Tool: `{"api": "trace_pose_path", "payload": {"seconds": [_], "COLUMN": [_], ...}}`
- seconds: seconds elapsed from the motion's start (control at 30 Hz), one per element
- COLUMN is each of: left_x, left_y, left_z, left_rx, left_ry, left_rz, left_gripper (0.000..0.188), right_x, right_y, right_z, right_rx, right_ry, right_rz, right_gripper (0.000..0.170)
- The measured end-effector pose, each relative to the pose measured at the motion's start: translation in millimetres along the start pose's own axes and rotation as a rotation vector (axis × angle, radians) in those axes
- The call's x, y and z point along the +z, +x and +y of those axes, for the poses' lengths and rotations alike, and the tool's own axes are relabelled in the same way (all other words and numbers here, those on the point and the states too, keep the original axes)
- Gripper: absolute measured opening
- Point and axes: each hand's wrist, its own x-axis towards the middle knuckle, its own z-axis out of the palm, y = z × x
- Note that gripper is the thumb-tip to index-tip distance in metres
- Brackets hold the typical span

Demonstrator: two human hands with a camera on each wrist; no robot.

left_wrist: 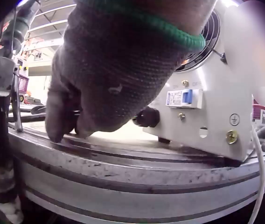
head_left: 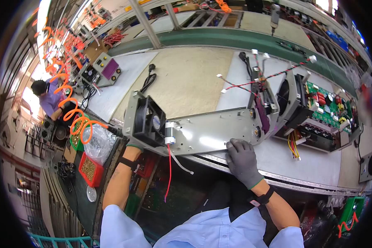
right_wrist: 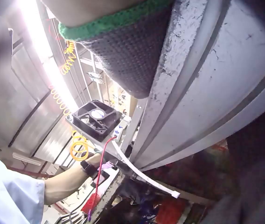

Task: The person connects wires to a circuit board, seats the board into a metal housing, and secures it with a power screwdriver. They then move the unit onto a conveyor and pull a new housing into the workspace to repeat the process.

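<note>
A grey metal chassis (head_left: 211, 128) lies on the bench, with a black fan (head_left: 149, 120) at its left end panel and a silver cylinder (head_left: 169, 133) beside the fan. My gloved right hand (head_left: 243, 163) rests on the near edge of the chassis, fingers pointing forward. My gloved left hand (left_wrist: 109, 70) is at the outer side of the fan end, fingertips down near the bench rail. Close to it are a black cord fitting (left_wrist: 147, 117) and a breaker switch (left_wrist: 184, 98) on the panel. I cannot tell whether the left fingers hold the cord.
A second unit with a green circuit board (head_left: 324, 103) stands at the right. Twisted wires (head_left: 273, 76) rise from the chassis's right end. Red wire (head_left: 169, 173) hangs over the front edge. A red screw bin (head_left: 90, 169) and plastic bag (head_left: 98, 142) sit at the left, below an orange coiled hose (head_left: 70, 105).
</note>
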Motion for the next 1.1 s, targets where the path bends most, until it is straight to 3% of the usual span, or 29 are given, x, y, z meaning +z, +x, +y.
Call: {"api": "trace_pose_path", "payload": {"seconds": [0.47, 0.57, 0.7, 0.93, 1.03, 1.1], "left_x": [37, 44, 47, 54, 57, 59], "left_y": [-18, -22, -21, -20, -20, -22], "left_z": [-2, -3, -3, -5, -7, -8], "left_rx": [-0.016, -0.006, 0.015, 0.050, 0.060, 0.062], "left_ry": [0.013, 0.010, 0.003, -0.020, -0.031, -0.036], "left_rz": [0.041, 0.056, 0.084, 0.095, 0.101, 0.106], "left_gripper": [0.025, 0.026, 0.027, 0.030, 0.031, 0.031], "right_x": [-11, -10, -8, 49, 84, 88], "right_y": [13, 51, 109, 157, 172, 176], "right_z": [-3, -10, -23, -59, -57, -54], "right_rx": [0.032, 0.059, 0.114, -0.114, -0.137, -0.177], "right_ry": [0.062, 0.019, -0.240, 0.147, 0.056, 0.025], "right_rz": [-0.053, -0.128, -0.416, -0.165, -0.307, -0.259], "right_gripper": [0.031, 0.029, 0.034, 0.023, 0.018, 0.012]}}
